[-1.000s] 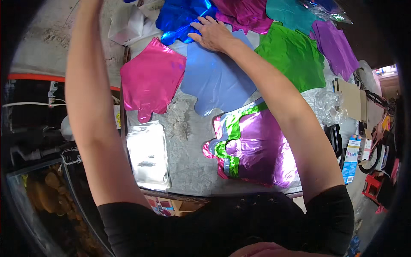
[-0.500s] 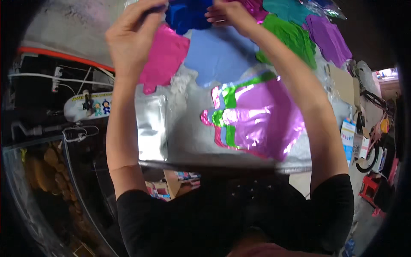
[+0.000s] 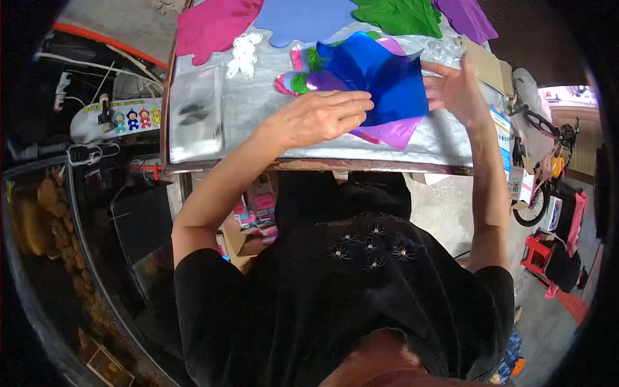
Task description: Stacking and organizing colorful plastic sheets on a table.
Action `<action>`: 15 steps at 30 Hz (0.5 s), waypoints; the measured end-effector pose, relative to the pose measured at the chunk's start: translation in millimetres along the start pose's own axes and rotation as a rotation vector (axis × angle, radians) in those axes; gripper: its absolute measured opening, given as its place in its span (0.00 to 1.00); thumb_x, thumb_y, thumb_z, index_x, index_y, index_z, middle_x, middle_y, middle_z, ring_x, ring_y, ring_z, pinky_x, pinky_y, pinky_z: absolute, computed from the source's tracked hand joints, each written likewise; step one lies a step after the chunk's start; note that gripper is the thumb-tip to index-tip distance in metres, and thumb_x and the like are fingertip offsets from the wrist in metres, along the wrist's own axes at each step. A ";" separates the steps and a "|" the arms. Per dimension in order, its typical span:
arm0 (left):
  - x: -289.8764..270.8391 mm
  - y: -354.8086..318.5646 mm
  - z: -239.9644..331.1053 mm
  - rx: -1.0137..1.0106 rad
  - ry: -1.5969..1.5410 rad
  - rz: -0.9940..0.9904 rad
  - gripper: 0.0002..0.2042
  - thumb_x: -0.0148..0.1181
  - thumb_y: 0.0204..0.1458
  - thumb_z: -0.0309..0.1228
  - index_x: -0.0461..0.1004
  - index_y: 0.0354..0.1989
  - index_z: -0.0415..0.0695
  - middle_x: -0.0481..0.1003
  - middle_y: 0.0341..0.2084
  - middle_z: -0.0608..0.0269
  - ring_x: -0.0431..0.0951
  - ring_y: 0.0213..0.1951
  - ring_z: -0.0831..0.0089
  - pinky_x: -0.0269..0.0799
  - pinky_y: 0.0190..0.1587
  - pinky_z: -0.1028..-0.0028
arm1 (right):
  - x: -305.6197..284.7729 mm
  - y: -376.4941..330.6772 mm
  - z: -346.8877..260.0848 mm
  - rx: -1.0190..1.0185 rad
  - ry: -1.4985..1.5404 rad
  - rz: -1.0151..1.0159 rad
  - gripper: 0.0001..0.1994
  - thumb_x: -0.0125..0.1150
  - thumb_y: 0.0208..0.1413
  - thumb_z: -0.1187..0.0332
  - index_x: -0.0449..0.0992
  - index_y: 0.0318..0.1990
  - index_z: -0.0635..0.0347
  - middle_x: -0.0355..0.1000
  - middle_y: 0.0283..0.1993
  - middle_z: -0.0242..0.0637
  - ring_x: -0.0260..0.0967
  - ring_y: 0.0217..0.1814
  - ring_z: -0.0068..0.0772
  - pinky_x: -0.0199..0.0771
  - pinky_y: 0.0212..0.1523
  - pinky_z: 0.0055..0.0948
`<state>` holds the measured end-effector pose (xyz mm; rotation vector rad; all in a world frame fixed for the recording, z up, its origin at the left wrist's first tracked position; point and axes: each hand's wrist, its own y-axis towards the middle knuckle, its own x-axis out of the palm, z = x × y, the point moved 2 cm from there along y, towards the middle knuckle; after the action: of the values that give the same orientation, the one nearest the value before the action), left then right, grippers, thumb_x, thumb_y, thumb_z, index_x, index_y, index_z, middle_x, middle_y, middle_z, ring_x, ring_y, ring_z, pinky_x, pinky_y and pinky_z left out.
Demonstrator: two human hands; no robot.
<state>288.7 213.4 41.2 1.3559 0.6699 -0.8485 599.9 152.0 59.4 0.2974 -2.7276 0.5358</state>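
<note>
A dark blue flat foil balloon (image 3: 396, 87), shiny and creased, lies over a stack of flat foil balloons. Of that stack, a purple one (image 3: 401, 137) and green and pink edges show. At the blue foil's lower left, my left hand (image 3: 325, 116) has its fingers together over the edge, its thumb hidden; it appears to grip it. My right hand (image 3: 458, 93) is open at the blue foil's right edge, fingers spread and tips close to or against it. Along the far side lie pink (image 3: 213, 29), light blue (image 3: 303, 19), green (image 3: 403, 16) and violet (image 3: 469, 18) foil pieces.
The table (image 3: 258, 132) has a silvery cover. Clear plastic bags (image 3: 196, 122) lie at its left, near a white lacy bundle (image 3: 244, 55). A cardboard box (image 3: 485, 68) stands at the right edge. Left of the table is a glass tank (image 3: 39, 213); a bicycle (image 3: 532, 193) stands right.
Both hands have come from the table's far side toward me, bringing the dark blue foil balloon over the stack. My view has tilted lower.
</note>
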 end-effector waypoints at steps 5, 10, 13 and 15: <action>15.3 -8.9 14.4 -0.020 -0.044 -0.012 0.09 0.60 0.53 0.26 0.79 0.42 0.41 0.77 0.52 0.59 0.76 0.58 0.63 0.79 0.53 0.69 | -5.3 -10.2 24.9 0.039 -0.296 0.307 0.23 0.58 0.63 0.47 0.73 0.44 0.63 0.75 0.32 0.39 0.76 0.29 0.29 0.78 0.26 0.26; 20.0 -18.5 17.6 -0.123 -0.064 0.012 0.10 0.61 0.52 0.25 0.79 0.43 0.43 0.77 0.53 0.58 0.75 0.59 0.63 0.79 0.54 0.68 | -0.6 -10.8 40.2 0.035 -0.328 0.429 0.11 0.70 0.56 0.68 0.73 0.26 0.56 0.76 0.26 0.36 0.72 0.18 0.22 0.74 0.19 0.20; 15.7 -28.5 19.6 -0.284 -0.040 0.124 0.11 0.62 0.52 0.25 0.79 0.44 0.44 0.77 0.53 0.57 0.76 0.58 0.62 0.78 0.55 0.67 | 12.9 -20.1 43.7 -0.031 -0.286 0.505 0.09 0.69 0.56 0.71 0.72 0.31 0.58 0.72 0.24 0.33 0.70 0.17 0.24 0.73 0.18 0.22; 11.8 -40.4 19.9 -0.355 -0.034 0.180 0.11 0.63 0.51 0.25 0.80 0.44 0.45 0.77 0.53 0.57 0.76 0.57 0.62 0.78 0.55 0.66 | 13.2 -27.4 47.9 -0.066 -0.262 0.551 0.08 0.68 0.56 0.73 0.71 0.33 0.59 0.70 0.23 0.31 0.69 0.17 0.24 0.73 0.18 0.22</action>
<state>260.2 191.7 11.5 1.0605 0.6280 -0.5748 581.2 106.3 31.5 -0.4484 -3.0715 0.5747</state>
